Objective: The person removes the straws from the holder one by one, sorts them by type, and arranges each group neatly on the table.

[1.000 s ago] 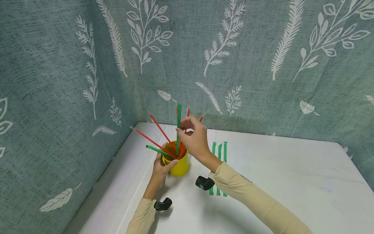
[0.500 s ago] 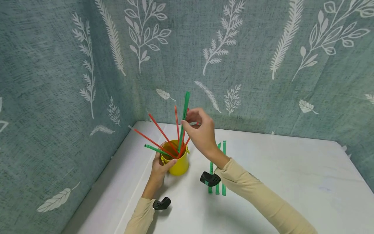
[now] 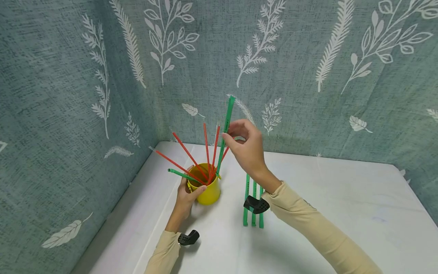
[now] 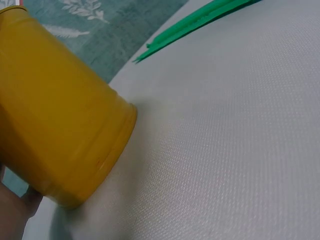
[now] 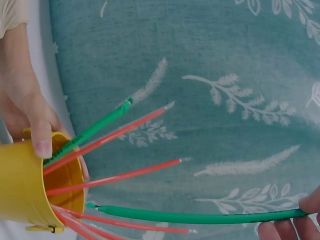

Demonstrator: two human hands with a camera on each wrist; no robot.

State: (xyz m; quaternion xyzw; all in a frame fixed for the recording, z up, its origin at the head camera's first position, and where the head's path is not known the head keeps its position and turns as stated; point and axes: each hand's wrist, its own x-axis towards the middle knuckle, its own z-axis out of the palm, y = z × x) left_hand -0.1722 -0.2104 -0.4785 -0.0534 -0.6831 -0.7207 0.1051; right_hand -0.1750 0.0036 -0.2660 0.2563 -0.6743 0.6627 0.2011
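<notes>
My left hand (image 3: 184, 199) grips a small yellow bucket (image 3: 210, 194) from its left side, thumb over the rim. Several red straws (image 3: 207, 142) in clear wrappers fan out of the bucket, along with one green-wrapped straw (image 3: 178, 173) leaning left. Above and right of the bucket, my right hand (image 3: 249, 146) pinches another green straw (image 3: 228, 114) between thumb and fingers. In the right wrist view, the lower end of this held straw (image 5: 200, 217) lies just outside the bucket's mouth. The left wrist view shows the bucket's side (image 4: 65, 110) tilted in the picture.
Green-wrapped straws (image 3: 253, 219) lie side by side on the white tabletop (image 3: 325, 213), partly behind the right wrist and its black camera (image 3: 256, 204). A leaf-patterned green cloth (image 3: 205, 57) hangs behind and left of the table.
My right hand has risen and moved right, drawing the green straw up out of the bucket until its lower end is at the rim. The left hand keeps its grip on the bucket.
</notes>
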